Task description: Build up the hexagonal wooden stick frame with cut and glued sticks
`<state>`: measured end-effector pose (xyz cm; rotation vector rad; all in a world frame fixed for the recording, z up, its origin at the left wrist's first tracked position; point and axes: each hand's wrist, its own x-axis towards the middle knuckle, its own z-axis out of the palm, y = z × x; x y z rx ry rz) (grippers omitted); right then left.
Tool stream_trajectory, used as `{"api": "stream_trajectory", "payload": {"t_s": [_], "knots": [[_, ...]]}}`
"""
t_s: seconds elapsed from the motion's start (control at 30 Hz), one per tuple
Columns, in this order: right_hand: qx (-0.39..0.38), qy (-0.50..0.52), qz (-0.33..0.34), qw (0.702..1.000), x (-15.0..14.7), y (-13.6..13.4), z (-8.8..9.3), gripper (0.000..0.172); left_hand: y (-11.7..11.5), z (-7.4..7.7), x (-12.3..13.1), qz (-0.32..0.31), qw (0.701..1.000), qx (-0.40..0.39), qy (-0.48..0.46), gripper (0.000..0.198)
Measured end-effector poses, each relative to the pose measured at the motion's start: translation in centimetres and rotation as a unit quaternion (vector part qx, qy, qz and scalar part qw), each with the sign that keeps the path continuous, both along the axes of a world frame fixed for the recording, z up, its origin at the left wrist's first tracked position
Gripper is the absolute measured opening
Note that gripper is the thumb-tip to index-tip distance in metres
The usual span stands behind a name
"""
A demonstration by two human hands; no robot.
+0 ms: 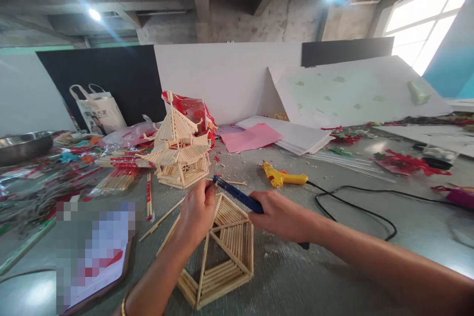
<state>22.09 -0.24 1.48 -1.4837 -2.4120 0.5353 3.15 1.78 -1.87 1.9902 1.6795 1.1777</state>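
Observation:
My right hand [276, 212] is closed around a long dark-blue hand tool [240, 196], whose exact kind I cannot make out. The tool's far end reaches the fingertips of my left hand [198, 207]. Those fingers are pinched together, and what they grip is hidden. Below both hands lies a flat polygonal frame of wooden sticks [225, 276], with some triangular sections filled by rows of sticks. My left forearm covers part of it. Just beyond stands a tiered stick pagoda model [181, 150]. A loose stick [161, 219] rests left of the frame.
A yellow glue gun [285, 177] lies at right, its black cord [365, 211] curling across the table. A phone [99, 261], partly pixelated, is at front left. Packaged sticks [116, 177], a metal bowl [25, 148], pink paper [252, 137] and white boards [292, 133] lie farther back.

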Motion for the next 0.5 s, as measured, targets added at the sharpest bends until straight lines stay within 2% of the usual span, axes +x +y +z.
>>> {"api": "stream_trajectory", "payload": {"t_s": [0.1, 0.23, 0.37, 0.5], "knots": [[-0.094, 0.026, -0.015, 0.995, -0.2, 0.2, 0.7, 0.011, 0.2, 0.1, 0.1, 0.021, 0.999, 0.015, 0.029, 0.013], [-0.237, 0.083, -0.025, 0.968, -0.5, 0.4, 1.4, 0.008, 0.3, 0.0, 0.3, 0.038, 0.995, 0.065, 0.059, 0.013], [-0.280, 0.097, -0.036, 0.954, -0.7, 0.4, 2.0, 0.007, 0.2, 0.2, 0.4, 0.046, 0.994, 0.072, 0.068, 0.015], [-0.282, 0.091, -0.041, 0.954, -0.9, 0.3, 2.2, 0.008, -0.1, 0.7, 0.4, 0.054, 0.996, 0.042, 0.056, 0.017]]}}
